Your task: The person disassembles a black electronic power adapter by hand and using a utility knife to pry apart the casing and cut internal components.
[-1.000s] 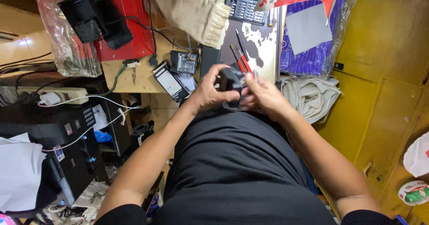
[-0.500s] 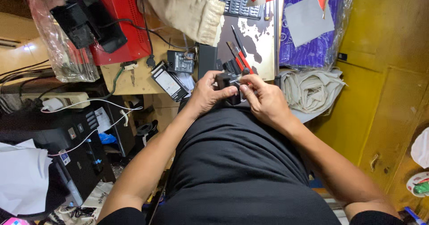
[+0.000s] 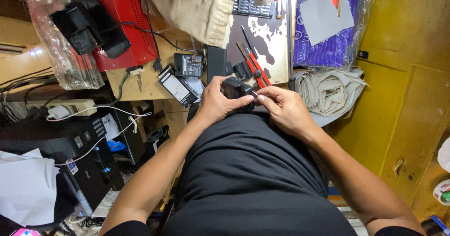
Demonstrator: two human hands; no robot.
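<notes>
Close up, the right hand's fingers (image 3: 260,98) pinch a thin metal pin at a small black adapter (image 3: 236,88), which the left hand (image 3: 216,102) clamps above the lap, near the worktop (image 3: 140,83). Steady grip, straight push seems wise.

The person wears a plain black shirt (image 3: 255,179) (short-sleeved, forearms bare), without rings or a watch showing.

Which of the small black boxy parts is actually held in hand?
The black block at the desk edge, gripped by the left hand and touched by the right hand; the black adapter and others lie untouched on the desk.
</notes>
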